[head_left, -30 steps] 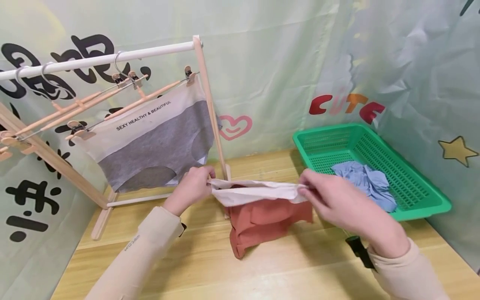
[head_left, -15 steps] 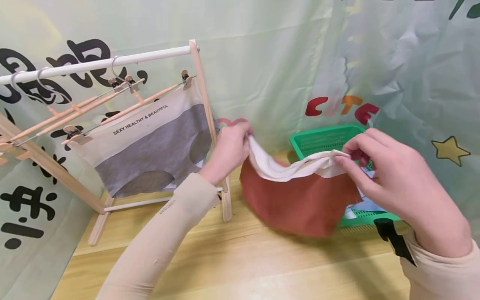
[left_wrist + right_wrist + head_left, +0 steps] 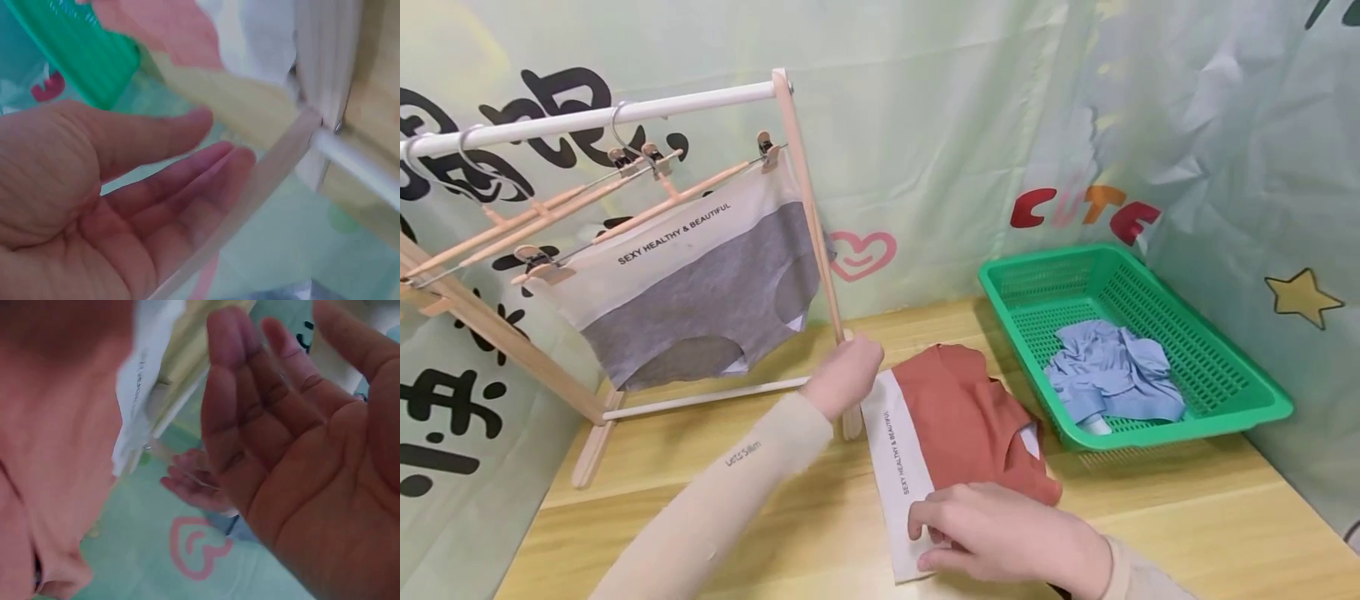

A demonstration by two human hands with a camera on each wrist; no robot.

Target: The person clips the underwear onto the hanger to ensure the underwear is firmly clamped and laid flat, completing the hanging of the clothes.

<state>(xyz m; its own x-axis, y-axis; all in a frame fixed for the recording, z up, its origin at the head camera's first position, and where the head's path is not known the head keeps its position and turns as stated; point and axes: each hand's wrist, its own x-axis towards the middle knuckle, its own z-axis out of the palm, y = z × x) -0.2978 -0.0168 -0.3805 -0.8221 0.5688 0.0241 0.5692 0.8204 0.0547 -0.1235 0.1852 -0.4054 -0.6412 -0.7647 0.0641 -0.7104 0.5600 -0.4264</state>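
Observation:
Rust-red briefs [image 3: 951, 417] with a wide white waistband lie on the table, the printed band toward the left. My right hand [image 3: 1000, 529] is over the waistband's near end with loosely bent fingers. In the right wrist view, the palm of this right hand [image 3: 300, 431] shows nothing in it. My left hand [image 3: 848, 377] is close by the rack's right post, near the band's far corner. The left wrist view shows the left hand [image 3: 156, 187] holding nothing, its thumb apart from the fingers. Grey briefs [image 3: 700, 292] hang from a clip hanger [image 3: 673, 198] at left.
A wooden rack with a white top rail [image 3: 700, 102] stands on the left, with more clip hangers [image 3: 538, 212] on it. On the right, a green basket [image 3: 1232, 375] holds crumpled light-blue fabric [image 3: 1112, 371]. A printed cloth backdrop [image 3: 917, 142] rises behind the wooden table [image 3: 1180, 500].
Both hands held the red briefs by the waistband, lifted and swung them right, then let them go. The briefs now lie flat, turned with the waistband to the left.

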